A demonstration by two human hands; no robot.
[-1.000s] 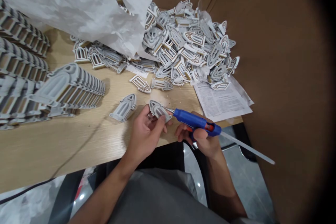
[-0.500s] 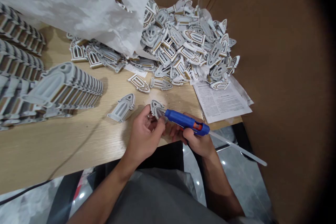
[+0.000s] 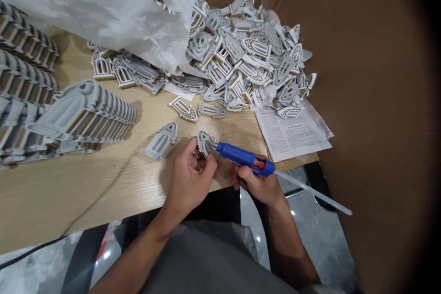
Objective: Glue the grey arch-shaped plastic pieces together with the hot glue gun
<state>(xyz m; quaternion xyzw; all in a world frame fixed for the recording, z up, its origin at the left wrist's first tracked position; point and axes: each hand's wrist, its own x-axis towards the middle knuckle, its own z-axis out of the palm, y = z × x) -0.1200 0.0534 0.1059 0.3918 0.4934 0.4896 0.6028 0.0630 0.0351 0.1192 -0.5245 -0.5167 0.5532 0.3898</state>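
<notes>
My left hand [image 3: 193, 172] grips a small grey-and-white arched window piece [image 3: 204, 140] between thumb and fingers, over the table's front edge. In my right hand [image 3: 258, 183] is a blue glue gun [image 3: 241, 155], a long clear glue stick [image 3: 313, 191] jutting from its back end. The gun's nozzle [image 3: 213, 145] lies over the held piece; whether it touches cannot be made out. Left of my hands a thicker arched piece [image 3: 160, 141] rests on the table. Behind them lie a white-and-gold piece [image 3: 183, 109] and a grey-backed one [image 3: 212, 110].
A large heap of arched pieces [image 3: 248, 55] covers the back of the table [image 3: 113, 179], partly under crumpled white paper [image 3: 103, 14]. Stacked rows of pieces [image 3: 89, 110] stand at left. A printed sheet [image 3: 289, 133] lies at right, near a brown cardboard wall [image 3: 365, 101].
The fingers of my right hand have shifted slightly under the glue gun. The gun and the held window piece stay almost in the same place.
</notes>
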